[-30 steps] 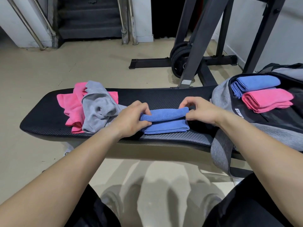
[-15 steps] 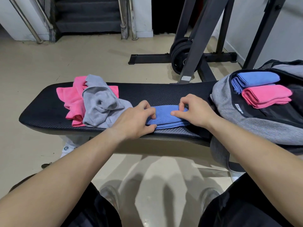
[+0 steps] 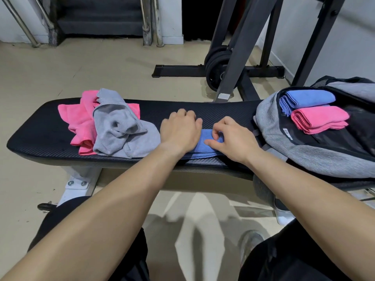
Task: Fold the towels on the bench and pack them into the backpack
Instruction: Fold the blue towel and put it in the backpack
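The bench point(image 3: 50, 126) had a black pad with a fine woven pattern and a faint sheen. Its leg point(image 3: 76, 191) was white painted metal with bright bolts point(image 3: 70, 182). The blue towel point(image 3: 205, 138), grey towel point(image 3: 121, 136) and pink towel point(image 3: 77, 118) were soft, matt cloth with a fine nap. The backpack point(image 3: 284, 159) was flecked grey fabric that looked knitted, with black mesh point(image 3: 334, 142) inside. The folded blue towel point(image 3: 308, 98) and folded pink towel point(image 3: 318, 118) had the same matt nap. The floor point(image 3: 81, 67) was smooth, pale and dully glossy. The rack point(image 3: 239, 47) was dark matt metal and the handrails point(image 3: 145, 17) were shiny steel.
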